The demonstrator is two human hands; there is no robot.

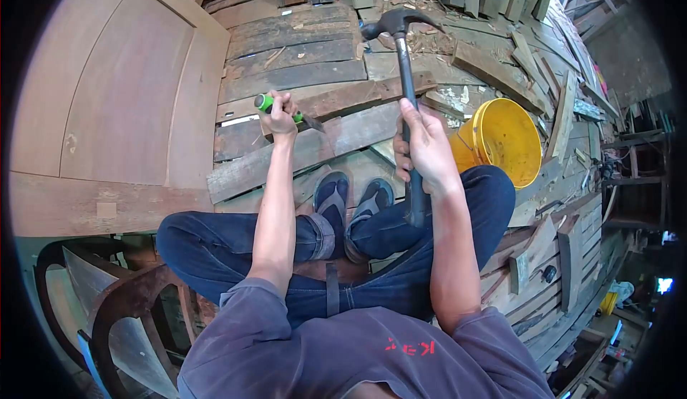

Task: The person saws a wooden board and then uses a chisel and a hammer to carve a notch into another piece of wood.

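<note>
My left hand (pixel 279 115) is closed around a chisel (pixel 264 102) with a green handle. Its short dark blade points right, with the tip over the wooden planks in front of my feet. My right hand (pixel 427 145) grips a claw hammer (pixel 406 70) by its dark shaft and holds it upright, head away from me. Beneath the chisel lie a reddish-brown beam (pixel 351 100) and a weathered grey plank (pixel 343 135), side by side. The hammer's lower end overlaps my right thigh in this view.
A yellow bucket (pixel 509 143) stands beside my right knee. To the left is a large wooden panel (pixel 129 84), with curved wooden chair parts (pixel 136 299) below it. Loose boards (pixel 497 77) and wood chips (pixel 429 41) litter the plank floor ahead and to the right.
</note>
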